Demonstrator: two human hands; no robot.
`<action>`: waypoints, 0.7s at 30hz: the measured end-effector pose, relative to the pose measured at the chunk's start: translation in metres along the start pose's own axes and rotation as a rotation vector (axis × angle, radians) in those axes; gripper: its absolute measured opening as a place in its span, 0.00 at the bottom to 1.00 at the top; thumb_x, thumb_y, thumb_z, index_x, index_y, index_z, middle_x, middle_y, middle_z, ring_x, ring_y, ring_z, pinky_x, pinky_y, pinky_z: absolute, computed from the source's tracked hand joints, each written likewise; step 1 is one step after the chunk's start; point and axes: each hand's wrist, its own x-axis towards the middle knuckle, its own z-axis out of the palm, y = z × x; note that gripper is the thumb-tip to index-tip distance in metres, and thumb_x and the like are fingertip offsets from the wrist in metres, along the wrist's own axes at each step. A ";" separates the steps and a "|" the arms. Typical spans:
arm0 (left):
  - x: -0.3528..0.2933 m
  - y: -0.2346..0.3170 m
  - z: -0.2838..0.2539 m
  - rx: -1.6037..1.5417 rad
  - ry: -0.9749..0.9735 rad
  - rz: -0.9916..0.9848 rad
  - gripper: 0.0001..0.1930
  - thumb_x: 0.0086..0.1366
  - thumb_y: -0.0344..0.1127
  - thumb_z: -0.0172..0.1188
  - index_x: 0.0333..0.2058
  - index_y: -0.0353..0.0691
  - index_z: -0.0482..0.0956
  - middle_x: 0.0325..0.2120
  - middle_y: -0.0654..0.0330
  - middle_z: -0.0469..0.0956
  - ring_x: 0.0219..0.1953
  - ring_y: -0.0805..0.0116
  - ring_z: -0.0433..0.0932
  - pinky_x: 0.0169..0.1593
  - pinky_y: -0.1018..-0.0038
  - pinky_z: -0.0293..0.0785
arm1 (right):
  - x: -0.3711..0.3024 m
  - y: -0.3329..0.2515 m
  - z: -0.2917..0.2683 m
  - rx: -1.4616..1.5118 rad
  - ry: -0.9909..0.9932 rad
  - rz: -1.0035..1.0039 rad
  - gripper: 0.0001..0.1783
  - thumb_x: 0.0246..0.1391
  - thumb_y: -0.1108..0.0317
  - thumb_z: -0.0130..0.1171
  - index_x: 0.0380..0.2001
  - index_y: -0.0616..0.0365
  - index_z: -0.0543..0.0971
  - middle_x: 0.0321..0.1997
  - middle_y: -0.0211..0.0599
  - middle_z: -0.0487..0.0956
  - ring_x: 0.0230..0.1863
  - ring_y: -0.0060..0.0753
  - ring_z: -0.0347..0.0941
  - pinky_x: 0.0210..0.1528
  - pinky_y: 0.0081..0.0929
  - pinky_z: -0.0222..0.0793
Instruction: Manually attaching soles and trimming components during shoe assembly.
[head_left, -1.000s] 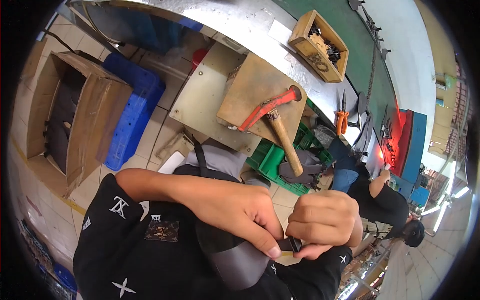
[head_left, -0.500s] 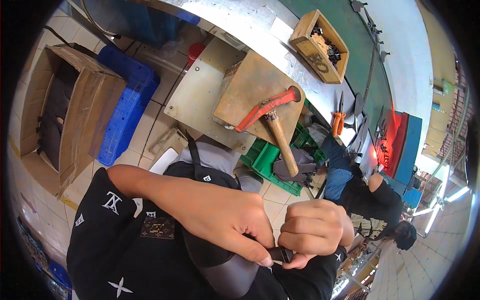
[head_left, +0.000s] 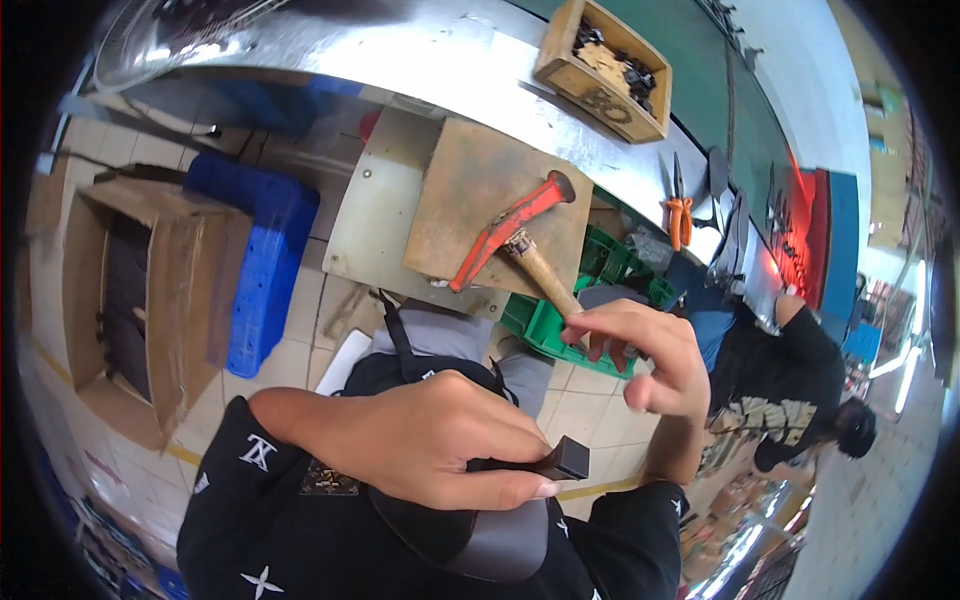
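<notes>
My left hand is closed on a smooth dark brown leather-like piece. A narrow part of it with a squared black end sticks out past my thumb and fingers; what the piece belongs to I cannot tell. My right hand has its fingers apart and holds nothing. Its fingertips reach the end of the hammer's wooden handle, and I cannot tell whether they touch it. The hammer, with a worn red curved head, lies on a flat tan block, its handle pointing toward my right hand.
Orange-handled pliers and a wooden box of small black parts lie on the metal bench. A green crate stands below. At left are a cardboard box and a blue bin. Another person works at right.
My right hand has let go of the dark piece and moved up to the hammer handle, its fingers opening. My left hand keeps its hold. The view has shifted a little.
</notes>
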 end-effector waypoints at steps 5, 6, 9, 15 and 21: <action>0.018 0.002 -0.003 0.019 -0.087 -0.214 0.09 0.65 0.31 0.63 0.33 0.29 0.84 0.25 0.53 0.81 0.25 0.63 0.82 0.29 0.75 0.72 | -0.055 0.035 0.043 0.247 0.328 0.224 0.21 0.65 0.56 0.54 0.47 0.66 0.81 0.38 0.40 0.84 0.31 0.27 0.77 0.34 0.23 0.73; 0.021 0.001 -0.001 0.021 -0.113 -0.222 0.09 0.65 0.31 0.63 0.33 0.29 0.84 0.25 0.53 0.81 0.25 0.63 0.82 0.29 0.75 0.72 | -0.062 0.040 0.053 0.252 0.355 0.226 0.21 0.65 0.56 0.54 0.47 0.66 0.81 0.38 0.40 0.84 0.31 0.27 0.77 0.34 0.23 0.73; 0.025 -0.010 0.020 -0.081 0.134 -0.243 0.14 0.65 0.34 0.64 0.23 0.31 0.77 0.16 0.56 0.69 0.17 0.64 0.68 0.24 0.71 0.63 | -0.078 0.048 0.080 0.390 0.433 0.289 0.20 0.66 0.57 0.54 0.46 0.65 0.81 0.37 0.41 0.84 0.31 0.27 0.77 0.36 0.25 0.74; 0.048 -0.013 0.032 -0.004 0.042 -0.240 0.08 0.62 0.31 0.65 0.29 0.31 0.81 0.23 0.54 0.77 0.22 0.64 0.75 0.28 0.72 0.70 | -0.116 0.022 0.113 0.568 0.476 0.155 0.24 0.63 0.54 0.57 0.50 0.65 0.80 0.46 0.47 0.82 0.43 0.37 0.80 0.48 0.32 0.74; 0.116 -0.054 0.064 1.098 0.365 0.053 0.44 0.56 0.43 0.71 0.64 0.27 0.60 0.62 0.41 0.65 0.65 0.43 0.65 0.64 0.57 0.63 | -0.121 -0.006 0.137 0.624 0.884 0.349 0.25 0.62 0.64 0.61 0.59 0.63 0.71 0.50 0.37 0.79 0.51 0.33 0.75 0.56 0.29 0.68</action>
